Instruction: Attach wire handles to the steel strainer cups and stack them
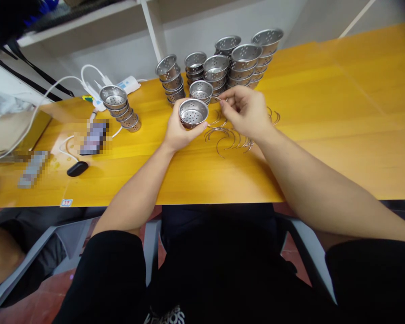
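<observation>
My left hand (180, 128) is closed around a small perforated metal cup (193, 113), its open mouth tilted toward me. Just right of it, my right hand (245, 110) pinches a thin curved wire (216, 97) between thumb and forefinger. The wire's far end reaches toward another perforated cup (201, 91) behind the held one. Several loose curved wires (231, 137) lie on the table below and beside my right hand, which partly hides them.
Stacks of perforated cups (245, 67) stand along the back of the yellow table (324, 135). Another cup stack (121, 110) is at left, near a power strip (130, 84), white cables, a phone (95, 137) and a black oval object (77, 168). A person's limb (2, 252) shows at lower left.
</observation>
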Action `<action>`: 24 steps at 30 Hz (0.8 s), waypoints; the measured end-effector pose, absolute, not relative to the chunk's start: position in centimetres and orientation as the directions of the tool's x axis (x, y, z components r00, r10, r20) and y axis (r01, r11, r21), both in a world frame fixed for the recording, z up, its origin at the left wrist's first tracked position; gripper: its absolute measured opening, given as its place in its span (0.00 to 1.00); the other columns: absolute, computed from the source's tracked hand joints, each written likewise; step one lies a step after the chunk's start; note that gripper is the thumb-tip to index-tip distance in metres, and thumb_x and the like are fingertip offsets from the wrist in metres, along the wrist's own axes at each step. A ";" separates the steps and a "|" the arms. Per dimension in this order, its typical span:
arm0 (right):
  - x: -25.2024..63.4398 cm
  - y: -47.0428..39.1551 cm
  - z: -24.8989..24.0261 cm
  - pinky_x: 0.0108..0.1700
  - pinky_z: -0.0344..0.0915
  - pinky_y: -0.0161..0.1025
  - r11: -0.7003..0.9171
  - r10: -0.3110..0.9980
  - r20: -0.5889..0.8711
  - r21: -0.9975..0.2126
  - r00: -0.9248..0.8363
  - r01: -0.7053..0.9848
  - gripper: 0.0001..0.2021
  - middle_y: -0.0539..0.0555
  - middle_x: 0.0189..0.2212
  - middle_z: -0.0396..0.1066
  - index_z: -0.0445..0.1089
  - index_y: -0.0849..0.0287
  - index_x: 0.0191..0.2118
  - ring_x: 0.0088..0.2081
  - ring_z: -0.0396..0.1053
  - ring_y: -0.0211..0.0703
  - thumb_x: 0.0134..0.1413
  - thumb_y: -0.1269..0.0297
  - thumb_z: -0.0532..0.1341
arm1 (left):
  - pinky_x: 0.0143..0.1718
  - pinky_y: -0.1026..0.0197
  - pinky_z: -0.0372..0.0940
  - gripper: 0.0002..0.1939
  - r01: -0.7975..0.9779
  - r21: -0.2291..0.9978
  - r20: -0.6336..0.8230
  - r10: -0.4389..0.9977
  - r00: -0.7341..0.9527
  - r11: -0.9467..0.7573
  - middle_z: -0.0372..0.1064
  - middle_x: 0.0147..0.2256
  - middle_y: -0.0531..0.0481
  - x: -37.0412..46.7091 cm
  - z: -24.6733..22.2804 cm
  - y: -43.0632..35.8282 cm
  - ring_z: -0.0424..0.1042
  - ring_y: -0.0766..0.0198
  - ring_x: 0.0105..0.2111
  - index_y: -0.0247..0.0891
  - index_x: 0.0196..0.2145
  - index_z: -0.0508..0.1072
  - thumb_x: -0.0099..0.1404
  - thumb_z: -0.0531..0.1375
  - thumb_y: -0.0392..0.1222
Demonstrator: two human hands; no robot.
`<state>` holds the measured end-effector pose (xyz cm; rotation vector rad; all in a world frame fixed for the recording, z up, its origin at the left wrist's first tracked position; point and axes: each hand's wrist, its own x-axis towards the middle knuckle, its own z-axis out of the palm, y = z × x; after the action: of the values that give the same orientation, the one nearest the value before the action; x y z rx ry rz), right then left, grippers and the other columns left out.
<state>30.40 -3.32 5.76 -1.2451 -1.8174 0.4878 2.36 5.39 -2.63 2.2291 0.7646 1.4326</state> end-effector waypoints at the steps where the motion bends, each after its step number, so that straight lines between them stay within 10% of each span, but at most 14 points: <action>1: 30.2 -3.5 5.8 0.48 0.87 0.67 0.429 0.892 0.430 -0.716 -0.137 0.551 0.35 0.61 0.41 0.82 0.85 0.43 0.69 0.43 0.82 0.68 0.83 0.20 0.63 | 0.79 0.32 0.81 0.47 0.225 0.574 0.708 0.616 0.347 -0.787 0.79 0.68 0.41 2.5 -2.8 5.4 0.85 0.41 0.70 0.52 0.78 0.66 0.80 0.77 0.79; 14: 28.5 -4.7 6.7 0.44 0.80 0.57 0.416 0.905 0.391 -0.739 -0.167 0.530 0.22 0.58 0.37 0.81 0.89 0.47 0.55 0.39 0.77 0.60 0.80 0.35 0.70 | 0.68 0.36 0.84 0.58 0.218 0.629 0.617 0.650 0.444 -0.746 0.79 0.64 0.43 3.8 -3.3 3.8 0.88 0.43 0.62 0.53 0.77 0.64 0.69 0.82 0.86; 24: 27.7 -4.6 6.3 0.47 0.85 0.60 0.397 0.908 0.399 -0.728 -0.125 0.559 0.25 0.58 0.37 0.81 0.86 0.46 0.66 0.41 0.81 0.63 0.82 0.34 0.68 | 0.74 0.34 0.82 0.58 0.263 0.655 0.589 0.697 0.408 -0.708 0.83 0.61 0.46 4.4 -1.9 2.3 0.88 0.43 0.61 0.54 0.75 0.71 0.63 0.87 0.84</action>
<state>27.71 -4.63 6.27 -1.2740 -1.8052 0.5170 4.39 2.35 -1.94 2.2032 0.8171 1.2457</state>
